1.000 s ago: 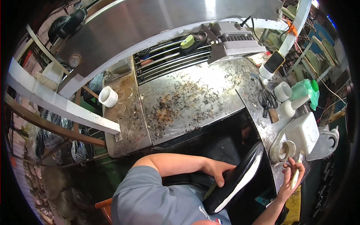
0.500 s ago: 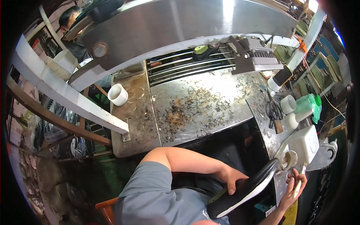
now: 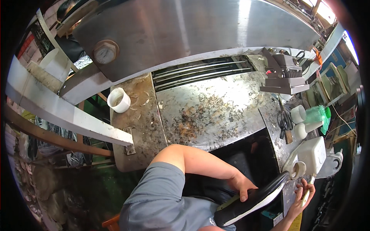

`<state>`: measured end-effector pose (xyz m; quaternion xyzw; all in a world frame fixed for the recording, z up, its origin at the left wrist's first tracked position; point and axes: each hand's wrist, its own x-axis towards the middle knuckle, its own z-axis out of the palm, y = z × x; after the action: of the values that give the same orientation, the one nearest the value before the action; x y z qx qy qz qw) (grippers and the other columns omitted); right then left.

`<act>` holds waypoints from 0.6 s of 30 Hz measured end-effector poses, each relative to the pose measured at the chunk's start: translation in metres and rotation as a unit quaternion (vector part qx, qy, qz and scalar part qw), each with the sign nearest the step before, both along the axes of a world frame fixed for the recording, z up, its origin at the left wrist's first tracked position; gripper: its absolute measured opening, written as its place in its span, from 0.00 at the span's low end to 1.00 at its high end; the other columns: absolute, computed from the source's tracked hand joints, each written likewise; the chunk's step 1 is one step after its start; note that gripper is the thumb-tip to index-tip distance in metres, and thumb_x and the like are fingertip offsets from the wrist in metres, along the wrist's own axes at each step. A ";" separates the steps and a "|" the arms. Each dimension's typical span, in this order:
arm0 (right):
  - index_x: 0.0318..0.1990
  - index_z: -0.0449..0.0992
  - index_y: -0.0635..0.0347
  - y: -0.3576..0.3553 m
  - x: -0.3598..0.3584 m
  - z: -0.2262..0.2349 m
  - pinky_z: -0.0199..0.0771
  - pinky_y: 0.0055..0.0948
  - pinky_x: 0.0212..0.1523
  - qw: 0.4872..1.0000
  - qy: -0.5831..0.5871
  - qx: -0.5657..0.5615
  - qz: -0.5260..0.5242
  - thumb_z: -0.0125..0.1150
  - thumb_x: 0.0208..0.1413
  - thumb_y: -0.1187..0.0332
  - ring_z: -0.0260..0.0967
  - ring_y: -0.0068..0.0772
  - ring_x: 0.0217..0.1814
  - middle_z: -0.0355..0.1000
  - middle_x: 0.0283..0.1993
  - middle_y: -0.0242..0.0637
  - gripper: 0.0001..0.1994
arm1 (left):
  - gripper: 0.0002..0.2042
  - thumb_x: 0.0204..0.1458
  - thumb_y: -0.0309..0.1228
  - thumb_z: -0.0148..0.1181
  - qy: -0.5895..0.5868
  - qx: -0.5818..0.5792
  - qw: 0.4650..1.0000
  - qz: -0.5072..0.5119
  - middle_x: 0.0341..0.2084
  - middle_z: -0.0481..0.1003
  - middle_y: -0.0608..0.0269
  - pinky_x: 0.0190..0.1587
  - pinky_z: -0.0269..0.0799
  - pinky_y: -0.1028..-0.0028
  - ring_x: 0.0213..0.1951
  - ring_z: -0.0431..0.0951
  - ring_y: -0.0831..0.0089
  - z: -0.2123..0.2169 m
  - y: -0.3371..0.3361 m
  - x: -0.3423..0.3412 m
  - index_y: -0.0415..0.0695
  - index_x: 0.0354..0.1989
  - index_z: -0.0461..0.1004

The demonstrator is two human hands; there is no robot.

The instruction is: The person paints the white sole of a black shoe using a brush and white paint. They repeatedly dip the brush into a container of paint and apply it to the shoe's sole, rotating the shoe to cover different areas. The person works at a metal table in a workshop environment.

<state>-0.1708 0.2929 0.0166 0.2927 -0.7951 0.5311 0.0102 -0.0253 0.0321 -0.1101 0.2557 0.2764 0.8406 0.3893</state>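
Low at right of centre, a black shoe [image 3: 263, 198] with a pale strip along its side lies slanted, its toe up and to the right. My left hand [image 3: 243, 186] grips it from the near-left side, thumb on the dark upper and the other fingers mostly hidden. In my right hand [image 3: 302, 194] is a thin brush [image 3: 306, 199] with a pale handle, held between closed fingers and pointing upward. The brush is near a white plastic jug [image 3: 314, 154] whose round mouth [image 3: 298, 169] faces me, just past the shoe's toe.
A metal worktop [image 3: 208, 115] is strewn with dark flakes. A white cup [image 3: 118, 100] stands on its left, a lamp [image 3: 287, 75] at back right. A steel housing with a gauge [image 3: 105, 52] spans above; a white beam [image 3: 65, 109] crosses at left. Scissors [image 3: 285, 121] lie near white cups [image 3: 298, 114].
The whole view has shifted, bringing the steel housing closer. The shoe on the back rods is out of sight. Both hands keep their holds with little movement.
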 end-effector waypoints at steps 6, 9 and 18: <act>0.61 0.62 0.59 -0.013 0.003 0.003 0.68 0.28 0.52 1.000 -0.010 0.002 -0.020 0.55 0.66 0.74 0.72 0.31 0.51 0.73 0.59 0.46 0.18 | 0.44 0.33 0.26 0.85 0.004 0.023 1.000 0.003 0.51 0.78 0.62 0.57 0.73 0.68 0.54 0.77 0.73 0.002 -0.002 0.003 0.40 0.62 0.66; 0.61 0.62 0.59 -0.005 0.000 -0.001 0.68 0.27 0.52 1.000 -0.003 0.005 -0.020 0.54 0.67 0.74 0.73 0.31 0.51 0.74 0.59 0.45 0.18 | 0.45 0.33 0.27 0.85 0.008 -0.007 1.000 0.007 0.51 0.78 0.63 0.57 0.73 0.68 0.54 0.77 0.74 -0.001 -0.004 0.003 0.40 0.62 0.65; 0.44 0.74 0.61 0.034 0.000 0.001 0.71 0.26 0.41 0.995 -0.001 -0.004 -0.101 0.58 0.68 0.64 0.74 0.25 0.40 0.80 0.43 0.39 0.10 | 0.20 0.29 0.31 0.84 0.073 -0.145 0.983 0.087 0.23 0.80 0.58 0.32 0.73 0.69 0.30 0.79 0.73 0.013 -0.004 0.002 0.34 0.28 0.81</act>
<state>-0.1703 0.3273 0.0172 0.2108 -0.8185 0.5306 0.0639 -0.0232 0.0283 -0.0967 0.2317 0.4442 0.8015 0.3264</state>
